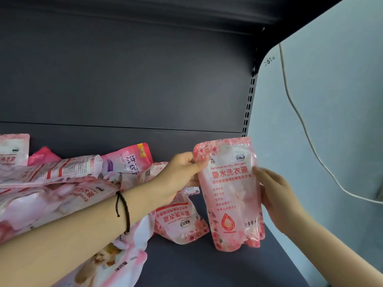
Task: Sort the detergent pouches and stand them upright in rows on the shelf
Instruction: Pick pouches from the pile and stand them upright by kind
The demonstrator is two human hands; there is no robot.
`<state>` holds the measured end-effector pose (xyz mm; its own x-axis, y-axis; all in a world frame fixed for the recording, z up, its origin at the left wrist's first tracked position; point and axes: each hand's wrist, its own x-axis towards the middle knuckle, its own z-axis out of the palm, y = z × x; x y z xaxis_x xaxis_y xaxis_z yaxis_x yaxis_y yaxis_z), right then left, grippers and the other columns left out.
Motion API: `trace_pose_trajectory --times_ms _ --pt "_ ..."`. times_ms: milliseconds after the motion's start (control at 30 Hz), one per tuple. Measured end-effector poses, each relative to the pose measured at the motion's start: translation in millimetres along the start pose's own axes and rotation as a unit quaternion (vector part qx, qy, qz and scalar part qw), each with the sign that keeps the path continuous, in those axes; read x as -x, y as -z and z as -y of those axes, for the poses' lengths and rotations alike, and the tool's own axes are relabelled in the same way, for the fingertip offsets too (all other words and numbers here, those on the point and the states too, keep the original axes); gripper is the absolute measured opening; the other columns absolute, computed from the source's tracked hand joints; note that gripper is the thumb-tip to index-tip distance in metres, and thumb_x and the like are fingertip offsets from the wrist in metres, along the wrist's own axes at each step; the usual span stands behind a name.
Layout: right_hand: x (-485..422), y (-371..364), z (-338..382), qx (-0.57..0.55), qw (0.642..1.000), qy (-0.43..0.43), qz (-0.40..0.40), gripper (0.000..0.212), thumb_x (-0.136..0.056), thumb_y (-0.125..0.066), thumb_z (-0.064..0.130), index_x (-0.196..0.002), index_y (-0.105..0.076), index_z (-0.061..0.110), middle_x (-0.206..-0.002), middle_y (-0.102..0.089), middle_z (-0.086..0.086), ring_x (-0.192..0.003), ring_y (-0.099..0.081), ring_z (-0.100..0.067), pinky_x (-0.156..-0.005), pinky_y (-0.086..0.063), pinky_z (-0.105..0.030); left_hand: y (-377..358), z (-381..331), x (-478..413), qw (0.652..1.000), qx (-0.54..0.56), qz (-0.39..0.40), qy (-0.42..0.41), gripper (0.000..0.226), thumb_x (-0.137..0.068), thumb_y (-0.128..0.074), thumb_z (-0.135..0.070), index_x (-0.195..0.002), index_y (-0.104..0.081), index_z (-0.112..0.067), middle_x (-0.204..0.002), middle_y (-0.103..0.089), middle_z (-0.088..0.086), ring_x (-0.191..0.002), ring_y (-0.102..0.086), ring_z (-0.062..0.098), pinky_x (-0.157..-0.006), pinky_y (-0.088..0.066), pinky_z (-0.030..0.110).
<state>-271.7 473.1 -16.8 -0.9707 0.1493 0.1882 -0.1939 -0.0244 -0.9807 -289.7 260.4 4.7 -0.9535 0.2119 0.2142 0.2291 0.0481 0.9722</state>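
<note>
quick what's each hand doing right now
Left hand: pinching the top left corner of the upright pink pouch.
Right hand: gripping the same pouch's right edge.

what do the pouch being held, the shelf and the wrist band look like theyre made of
Held pouch: thin flexible plastic film, glossy; it shows shiny wrinkles and glare. Shelf: probably painted sheet metal, matte dark grey; flat, even, with a slotted upright beside it. Wrist band: dark braided cord, likely textile or leather; hard to tell.
</note>
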Motion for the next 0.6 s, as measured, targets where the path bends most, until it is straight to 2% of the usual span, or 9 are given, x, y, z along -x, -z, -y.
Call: trace_pose_trajectory --times_ms 100,167,233,333,467,600 --pt "-1.1 3.3 -0.6 0.001 1.0 0.002 -0.008 0.026 -0.099 -0.048 0.019 -0.095 -0.069 0.005 -0.085 -0.074 -0.008 -0.072 -0.069 -0.022 -0.063 -0.054 -0.031 -8.8 -4.4 -9.2 0.999 0.025 -0.021 -0.002 0.014 -0.096 -0.054 -0.019 -0.104 -0.063 -0.011 -0.099 -0.073 0.006 -0.085 -0.072 0.02 -0.072 -0.059 0.034" --pt "-15.0 2.3 6.6 -0.009 0.999 0.013 -0.032 0.026 -0.099 -0.048 0.019 -0.094 -0.068 0.003 -0.088 -0.074 -0.011 -0.078 -0.068 -0.026 -0.071 -0.057 -0.036 -13.1 -13.5 -22.9 0.999 0.021 -0.037 -0.024 0.009 -0.096 -0.054 -0.019 -0.096 -0.062 -0.014 -0.092 -0.073 0.004 -0.076 -0.072 0.014 -0.061 -0.058 0.028" --pt "-34.2 -0.6 13.0 -0.025 0.998 0.024 -0.054 0.026 -0.099 -0.048 0.019 -0.092 -0.068 0.003 -0.093 -0.072 -0.014 -0.083 -0.067 -0.028 -0.079 -0.057 -0.04 -16.9 -23.6 -39.2 0.997 0.004 -0.054 -0.05 0.009 -0.097 -0.053 -0.019 -0.095 -0.059 -0.014 -0.089 -0.071 0.001 -0.074 -0.071 0.011 -0.058 -0.057 0.024" --pt "-67.6 -6.9 12.3 -0.049 0.996 0.025 -0.07 0.025 -0.099 -0.048 0.018 -0.086 -0.066 0.007 -0.094 -0.07 -0.013 -0.086 -0.066 -0.028 -0.081 -0.056 -0.041 -19.9 -24.3 -66.7 0.994 -0.025 -0.078 -0.065 0.011 -0.098 -0.051 -0.021 -0.099 -0.058 -0.012 -0.093 -0.07 0.0 -0.084 -0.069 0.014 -0.07 -0.059 0.028" --pt "-105.3 -21.0 -7.0 -0.078 0.992 -0.016 -0.093 0.025 -0.099 -0.046 0.016 -0.079 -0.06 0.01 -0.094 -0.065 -0.011 -0.086 -0.061 -0.027 -0.084 -0.053 -0.044 -18.6 -3.8 -100.7 0.99 -0.063 -0.118 -0.049 0.023 -0.096 -0.054 -0.027 -0.102 -0.058 -0.004 -0.101 -0.07 0.012 -0.097 -0.067 0.03 -0.088 -0.054 0.048" --pt "-122.4 -34.5 -29.2 -0.107 0.988 -0.042 -0.107 0.02 -0.097 -0.045 0.013 -0.081 -0.058 0.009 -0.093 -0.06 -0.013 -0.081 -0.056 -0.026 -0.078 -0.05 -0.042 -13.4 16.9 -122.9 0.985 -0.095 -0.136 -0.049 0.025 -0.095 -0.053 -0.031 -0.099 -0.06 -0.007 -0.102 -0.069 0.016 -0.099 -0.065 0.034 -0.089 -0.052 0.054"
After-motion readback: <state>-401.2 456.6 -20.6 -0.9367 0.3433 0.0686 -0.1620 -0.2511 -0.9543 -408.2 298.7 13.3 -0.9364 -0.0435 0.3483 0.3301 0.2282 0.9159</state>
